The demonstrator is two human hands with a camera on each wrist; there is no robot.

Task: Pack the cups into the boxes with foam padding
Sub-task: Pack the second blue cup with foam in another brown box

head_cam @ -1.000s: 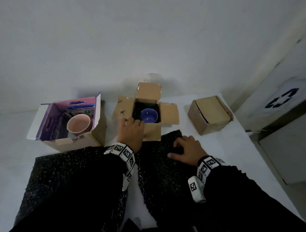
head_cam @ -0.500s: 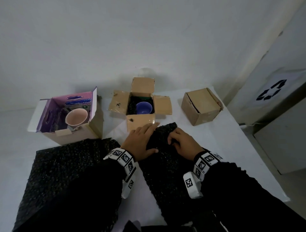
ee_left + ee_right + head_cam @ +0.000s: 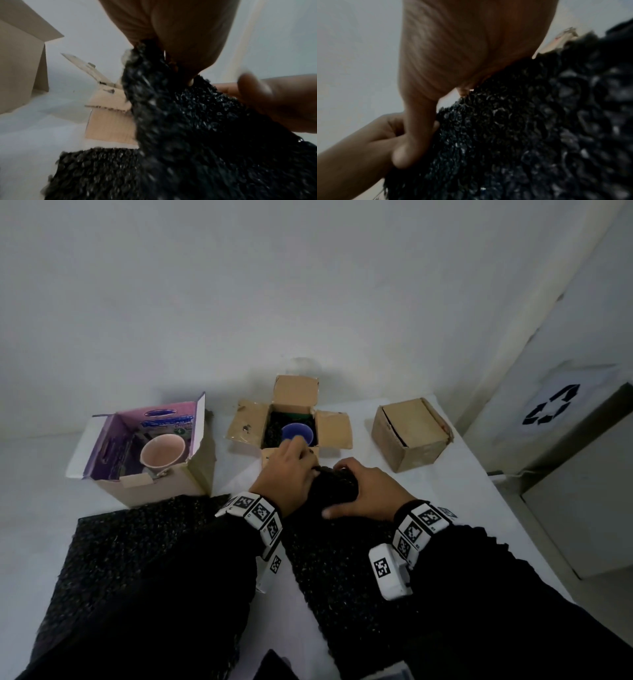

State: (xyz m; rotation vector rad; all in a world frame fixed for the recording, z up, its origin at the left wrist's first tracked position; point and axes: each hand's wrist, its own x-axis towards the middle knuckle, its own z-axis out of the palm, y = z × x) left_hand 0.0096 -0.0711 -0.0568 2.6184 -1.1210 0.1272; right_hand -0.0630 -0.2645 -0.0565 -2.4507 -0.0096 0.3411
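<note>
Fingers (image 3: 310, 465) of both hands clamp the black foam (image 3: 337, 491), bunching it to pad the blue cup (image 3: 297, 433) just beyond.

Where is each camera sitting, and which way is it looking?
Head: on the person's head, looking forward and down at the table; shows both sleeves, the left hand and the right hand.
Left wrist: on the left wrist, looking along the hand at the black foam sheet it grips; the middle box stands behind.
Right wrist: on the right wrist, looking along the hand at the foam it grips.
Shared: all three show both hands and the foam; the head and left wrist views also show the middle box.
</note>
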